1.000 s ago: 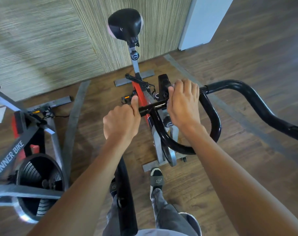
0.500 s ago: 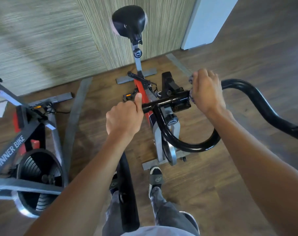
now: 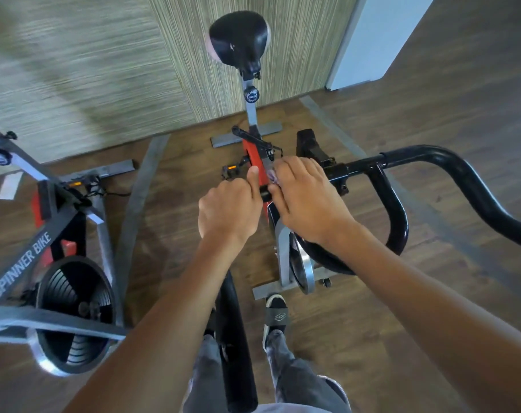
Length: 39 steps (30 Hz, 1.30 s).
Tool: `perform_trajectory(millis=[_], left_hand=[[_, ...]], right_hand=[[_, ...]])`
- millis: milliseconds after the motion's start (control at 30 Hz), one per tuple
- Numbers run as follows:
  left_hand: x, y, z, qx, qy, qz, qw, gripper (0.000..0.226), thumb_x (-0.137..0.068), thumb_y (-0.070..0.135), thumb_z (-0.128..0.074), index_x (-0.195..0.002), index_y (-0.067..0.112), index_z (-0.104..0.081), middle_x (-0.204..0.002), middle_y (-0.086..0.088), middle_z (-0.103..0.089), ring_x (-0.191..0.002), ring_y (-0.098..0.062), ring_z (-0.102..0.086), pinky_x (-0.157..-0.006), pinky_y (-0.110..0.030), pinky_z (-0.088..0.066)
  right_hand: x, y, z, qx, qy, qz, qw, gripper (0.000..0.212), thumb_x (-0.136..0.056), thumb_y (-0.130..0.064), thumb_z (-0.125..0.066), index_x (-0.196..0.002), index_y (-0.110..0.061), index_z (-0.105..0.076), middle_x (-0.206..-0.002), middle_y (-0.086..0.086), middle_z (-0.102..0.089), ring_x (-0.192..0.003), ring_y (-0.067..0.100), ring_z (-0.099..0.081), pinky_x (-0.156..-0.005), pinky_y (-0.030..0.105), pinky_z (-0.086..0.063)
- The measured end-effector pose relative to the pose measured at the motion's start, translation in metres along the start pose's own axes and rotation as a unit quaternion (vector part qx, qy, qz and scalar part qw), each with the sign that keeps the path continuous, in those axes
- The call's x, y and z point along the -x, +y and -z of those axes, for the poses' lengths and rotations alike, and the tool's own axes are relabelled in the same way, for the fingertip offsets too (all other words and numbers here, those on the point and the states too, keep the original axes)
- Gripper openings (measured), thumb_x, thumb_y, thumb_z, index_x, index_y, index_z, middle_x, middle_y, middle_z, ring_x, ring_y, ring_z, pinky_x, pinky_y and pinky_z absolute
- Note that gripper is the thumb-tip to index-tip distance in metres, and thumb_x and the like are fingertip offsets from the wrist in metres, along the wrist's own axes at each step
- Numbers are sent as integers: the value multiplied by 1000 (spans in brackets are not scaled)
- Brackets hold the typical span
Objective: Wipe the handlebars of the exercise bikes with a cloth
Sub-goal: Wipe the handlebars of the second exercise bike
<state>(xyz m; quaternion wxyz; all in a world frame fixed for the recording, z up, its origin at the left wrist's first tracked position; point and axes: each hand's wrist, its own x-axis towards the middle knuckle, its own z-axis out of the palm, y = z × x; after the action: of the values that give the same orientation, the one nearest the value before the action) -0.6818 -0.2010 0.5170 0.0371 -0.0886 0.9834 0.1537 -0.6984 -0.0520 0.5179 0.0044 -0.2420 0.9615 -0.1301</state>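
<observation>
The black handlebar (image 3: 450, 162) of the red-and-grey exercise bike runs across the middle of the view. My left hand (image 3: 229, 211) grips the bar's left part, thumb up along it. Right beside it, my right hand (image 3: 307, 201) is wrapped over the crossbar with a pale cloth (image 3: 272, 175) bunched under the fingers; only a small fold of the cloth shows. A short stretch of bar is visible between the two hands. The handlebar's inner loop (image 3: 397, 222) curves below my right wrist.
A second bike marked SPINNER BIKE (image 3: 30, 263) stands at the left with its flywheel (image 3: 74, 311) close by. The black saddle (image 3: 238, 37) sits at the far end against a striped wall. My feet in sandals (image 3: 275, 315) stand by the front stabiliser on the wooden floor.
My right hand slid with the cloth from the crossbar's right end back left along the bar until it met my left hand. The left hand kept its grip.
</observation>
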Motion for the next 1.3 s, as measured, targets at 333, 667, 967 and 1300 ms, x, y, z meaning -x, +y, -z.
perform_trajectory(millis=[333,667,967,1300], left_hand=[[-3,0,-3,0,12,5,1000,63,-110,41,-15,-65,13,-50,-64,-1,-46,-64,-29,-47,-62,-37,-34],[4,1,-1,-9,8,-19,1000,70,-110,41,-16,-83,5,-69,-85,-18,-71,-85,-45,-66,-67,-38,-34],[9,-13,9,40,-63,-92,993,40,-110,38,-19,-91,22,-51,-74,3,-52,-79,-32,-61,-61,-35,-33],[5,-16,15,90,-115,-55,988,44,-110,40,-26,-96,24,-64,-91,-6,-70,-95,-38,-65,-74,-39,-42]], right_hand=[[16,-12,-17,-52,-15,-54,997,56,-101,-7,-45,-153,6,-30,-157,22,-33,-150,36,-26,-127,51,-16],[34,-24,-11,-47,-19,-81,995,58,-106,-8,-35,-158,6,-14,-167,25,-12,-157,36,-2,-128,52,-15],[73,-20,-11,-23,-37,-73,996,66,-102,-28,-4,-160,4,-3,-169,22,-3,-158,31,6,-130,43,-5],[-17,-17,-16,-29,7,-63,998,42,-103,-20,-40,-135,4,-51,-135,20,-54,-132,37,-47,-120,49,-30]])
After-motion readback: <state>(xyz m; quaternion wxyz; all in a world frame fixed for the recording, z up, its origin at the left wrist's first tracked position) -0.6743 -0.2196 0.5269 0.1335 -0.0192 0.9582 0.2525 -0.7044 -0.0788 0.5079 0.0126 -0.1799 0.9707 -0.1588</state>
